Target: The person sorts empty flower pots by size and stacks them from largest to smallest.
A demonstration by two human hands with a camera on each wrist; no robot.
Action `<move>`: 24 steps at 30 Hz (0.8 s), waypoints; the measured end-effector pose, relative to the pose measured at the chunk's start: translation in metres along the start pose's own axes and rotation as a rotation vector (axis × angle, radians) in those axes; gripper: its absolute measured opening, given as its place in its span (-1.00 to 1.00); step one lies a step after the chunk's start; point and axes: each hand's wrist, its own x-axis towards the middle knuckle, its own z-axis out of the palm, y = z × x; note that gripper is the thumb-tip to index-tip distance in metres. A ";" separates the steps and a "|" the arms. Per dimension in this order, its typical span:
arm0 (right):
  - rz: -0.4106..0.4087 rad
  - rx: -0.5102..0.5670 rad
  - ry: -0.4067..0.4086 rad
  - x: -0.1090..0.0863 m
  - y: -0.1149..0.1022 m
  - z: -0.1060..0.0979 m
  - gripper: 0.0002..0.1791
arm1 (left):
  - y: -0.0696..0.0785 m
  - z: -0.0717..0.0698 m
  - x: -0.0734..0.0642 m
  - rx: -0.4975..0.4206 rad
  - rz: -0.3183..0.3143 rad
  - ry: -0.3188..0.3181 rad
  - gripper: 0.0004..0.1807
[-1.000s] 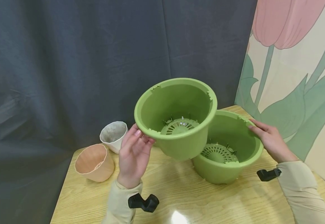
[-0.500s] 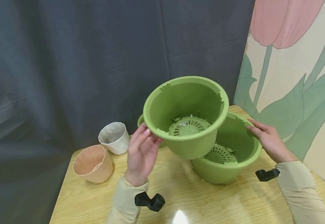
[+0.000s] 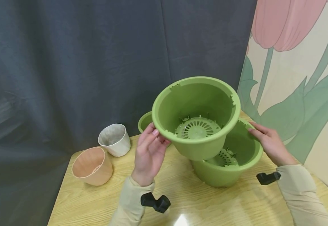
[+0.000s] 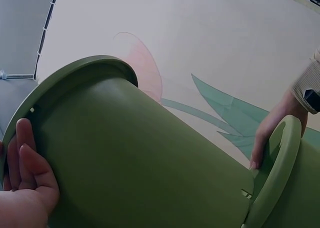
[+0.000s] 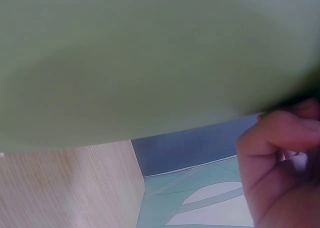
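Note:
My left hand (image 3: 150, 152) grips the rim of a green plastic flower pot (image 3: 199, 147) and holds it raised and tilted, its slotted bottom showing inside. Below and to the right, a second green pot (image 3: 214, 175) is on the table, partly covered by the raised one. My right hand (image 3: 271, 144) grips the right rim of that second pot, thumb and fingers on either side of its wall. In the left wrist view the raised pot's base (image 4: 245, 193) is at the lower pot's rim (image 4: 280, 173). The lower pot's outer wall (image 5: 140, 73) fills most of the right wrist view.
A pink pot (image 3: 103, 171) and a white pot (image 3: 121, 146) stand at the left of the wooden table (image 3: 87, 204). Another green pot (image 3: 144, 121) sits behind my left hand, mostly hidden. A dark curtain (image 3: 96, 62) hangs behind; a tulip-painted wall (image 3: 291, 81) rises at right.
My left hand has carried the raised pot to the right, further over the second pot. The green pot behind has come into view. My right hand keeps its grip.

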 end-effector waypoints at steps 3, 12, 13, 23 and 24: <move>-0.002 -0.005 0.004 0.000 0.001 0.001 -0.34 | -0.001 0.001 0.001 -0.005 0.000 0.001 -0.66; 0.003 -0.010 0.002 0.000 0.003 0.000 -0.34 | -0.008 0.005 0.003 -0.028 -0.011 0.009 -0.67; 0.003 -0.011 0.003 0.000 0.003 0.000 -0.35 | -0.009 0.005 0.004 -0.029 -0.012 0.008 -0.67; 0.010 0.003 -0.009 -0.001 0.003 0.000 -0.33 | -0.016 0.009 0.007 -0.028 -0.009 -0.025 -0.69; 0.012 -0.002 -0.009 -0.001 0.003 0.001 -0.32 | -0.016 0.009 0.008 -0.026 -0.008 -0.025 -0.69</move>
